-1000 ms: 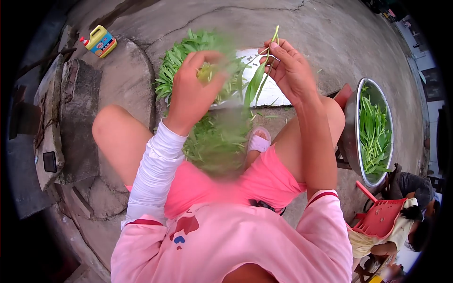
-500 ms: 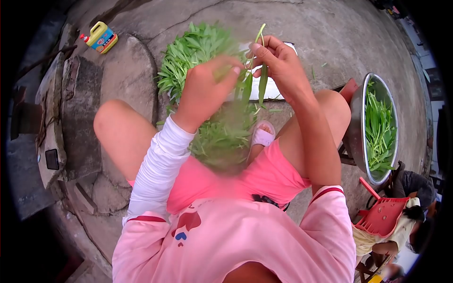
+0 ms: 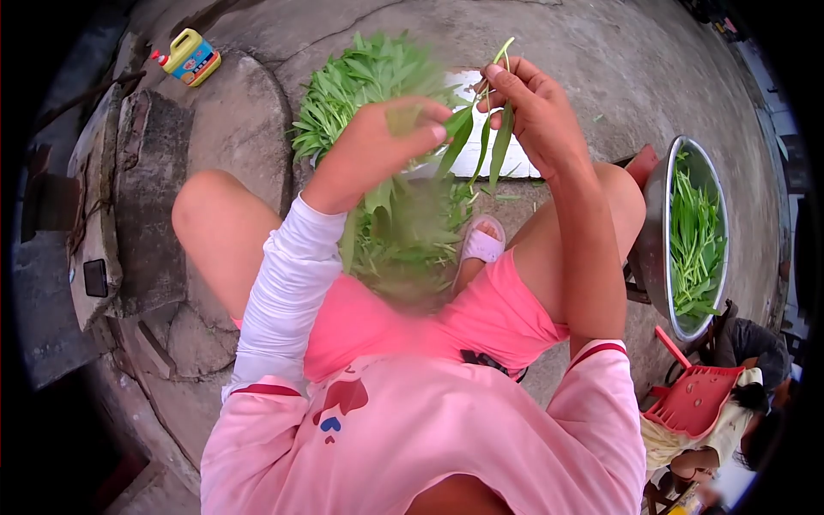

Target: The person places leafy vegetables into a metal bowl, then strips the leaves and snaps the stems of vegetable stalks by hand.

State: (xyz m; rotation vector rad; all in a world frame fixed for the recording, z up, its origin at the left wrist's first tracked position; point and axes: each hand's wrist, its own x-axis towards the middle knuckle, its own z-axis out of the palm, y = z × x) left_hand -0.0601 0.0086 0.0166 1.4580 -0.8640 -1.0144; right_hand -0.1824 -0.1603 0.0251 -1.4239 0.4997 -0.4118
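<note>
My right hand (image 3: 536,107) pinches a green stem (image 3: 501,53) between thumb and fingers, its long leaves (image 3: 501,146) hanging down. Close on the left, my left hand (image 3: 386,142) has its thumb and fingers around the tip of one of these leaves; a blurred patch hides part of its fingers. Behind that hand lies a heap of leafy greens (image 3: 348,90), beside a white board (image 3: 515,159) on the ground. More loose greens (image 3: 403,249) lie between my legs, partly blurred.
On the right stands a metal basin (image 3: 724,219) holding greens (image 3: 693,240). A yellow jug (image 3: 190,58) is at the upper left, and a phone-like black object (image 3: 95,278) rests on the stone ledge. At the lower right, a person (image 3: 669,446) is beside a red plastic chair (image 3: 699,399).
My right hand moved slightly right with the stem, after shifting left earlier. My left hand moved right overall and now meets the hanging leaf. The view has shifted a little.
</note>
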